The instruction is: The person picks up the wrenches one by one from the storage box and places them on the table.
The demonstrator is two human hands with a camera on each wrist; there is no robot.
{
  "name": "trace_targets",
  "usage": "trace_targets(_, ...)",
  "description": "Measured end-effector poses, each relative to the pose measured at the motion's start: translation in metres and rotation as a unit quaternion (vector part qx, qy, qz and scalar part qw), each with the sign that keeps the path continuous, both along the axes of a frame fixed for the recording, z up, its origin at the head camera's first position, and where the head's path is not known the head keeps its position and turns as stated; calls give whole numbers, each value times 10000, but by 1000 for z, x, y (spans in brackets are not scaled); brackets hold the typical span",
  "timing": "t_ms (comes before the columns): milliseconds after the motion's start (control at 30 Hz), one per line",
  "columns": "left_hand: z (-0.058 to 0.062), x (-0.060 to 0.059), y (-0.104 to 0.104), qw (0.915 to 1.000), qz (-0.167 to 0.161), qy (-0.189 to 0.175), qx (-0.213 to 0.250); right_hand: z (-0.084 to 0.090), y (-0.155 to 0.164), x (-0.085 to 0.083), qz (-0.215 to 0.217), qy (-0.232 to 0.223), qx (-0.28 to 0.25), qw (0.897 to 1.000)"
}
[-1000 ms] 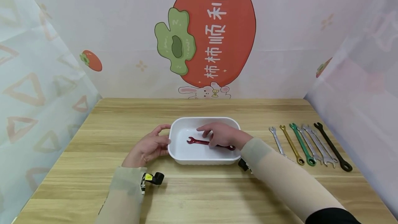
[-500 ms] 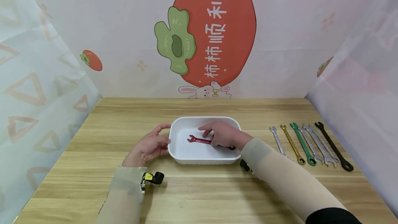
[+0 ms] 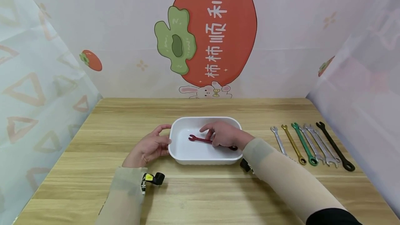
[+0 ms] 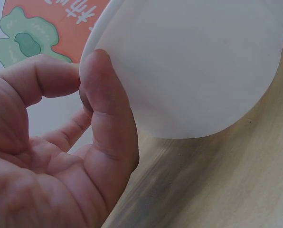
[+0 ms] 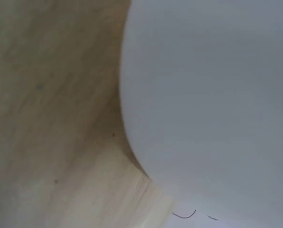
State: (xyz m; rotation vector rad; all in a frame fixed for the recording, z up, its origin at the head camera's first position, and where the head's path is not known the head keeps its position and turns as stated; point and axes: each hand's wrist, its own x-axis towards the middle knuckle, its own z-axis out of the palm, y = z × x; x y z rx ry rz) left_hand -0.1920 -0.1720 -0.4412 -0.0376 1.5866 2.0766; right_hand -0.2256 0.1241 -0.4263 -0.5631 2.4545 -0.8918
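A white basin [image 3: 184,153] stands on the wooden table in the middle of the head view. At its left end my left hand [image 3: 153,148] pinches the rim; in the left wrist view one fingertip lies on the wall and another finger [image 4: 56,80] meets the rim from the opposite side. My right hand [image 3: 223,135] reaches over the basin's right end and holds a red wrench [image 3: 200,139] by its middle. The wrench's open end points left, and its ring end shows under the hand. Only the basin's outer wall [image 5: 208,104] fills the right wrist view; the hand is hidden there.
To the right, several wrenches lie in a slanting row: a small silver one [image 3: 279,141], a gold one [image 3: 293,144], a green one [image 3: 304,144], more silver ones and a long black one [image 3: 335,147]. A printed cloth [image 3: 275,61] hangs behind the table.
The red wrench's open end has shifted slightly toward the back of the basin, and the right hand has moved a little to the right. The left hand stays at the rim.
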Motion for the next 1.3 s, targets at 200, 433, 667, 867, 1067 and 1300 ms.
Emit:
trace_targets(200, 0, 0, -1, 10000, -19, 20, -9, 2, 2, -3, -244, -285, -470, 9982)
trace_targets(433, 0, 0, -1, 10000, -49, -7, 57, 7, 5, -3, -343, -149, -520, 9979)
trace_targets(667, -1, -1, -2, 9999, -64, -2, 100, 12, 8, -3, -659, -94, -785, 9947)
trace_targets(867, -1, -1, -2, 9999, -61, 20, 117, 18, 14, -5, -767, 101, -1014, 9918)
trace_targets(1067, 0, 0, -2, 9999, -66, 41, 68, 22, 18, -6, -778, 98, -1125, 9906)
trace_targets(1300, 0, 0, -1, 9999, -70, 42, 59, 25, 24, -7, -839, -16, -1673, 9823)
